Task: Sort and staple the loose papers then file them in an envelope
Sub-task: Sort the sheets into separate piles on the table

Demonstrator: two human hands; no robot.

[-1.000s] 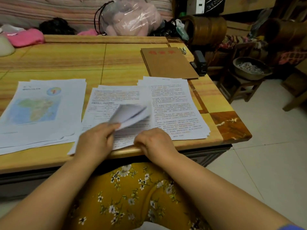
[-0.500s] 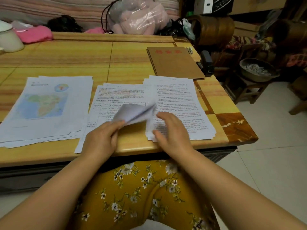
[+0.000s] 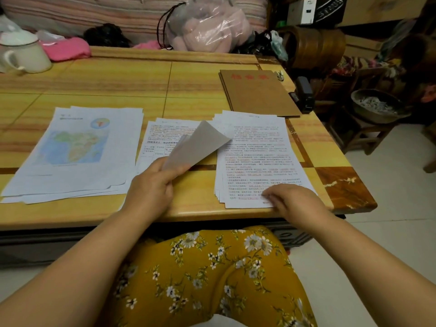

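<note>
Three groups of printed papers lie on the wooden table [image 3: 193, 88]. A stack with a coloured map [image 3: 77, 147] is at the left. My left hand [image 3: 153, 187] grips the lower corner of the middle stack [image 3: 172, 135] and holds several sheets curled upward, blank backs showing. My right hand [image 3: 292, 197] rests with spread fingers on the lower edge of the right text stack [image 3: 257, 159]. A brown envelope [image 3: 257, 93] with red characters lies behind that stack. A black stapler [image 3: 304, 95] stands at the table's right edge beside the envelope.
A white lidded mug [image 3: 23, 55] and pink cloth [image 3: 66, 48] sit at the back left. A plastic bag with a pink toy [image 3: 207, 24] lies behind the table. Right of the table stand a wooden stool with a bowl [image 3: 375, 107] and tiled floor.
My right hand slid the right text stack away to the right and now rests on its lower edge. My left hand lifted the curled sheets of the middle stack higher.
</note>
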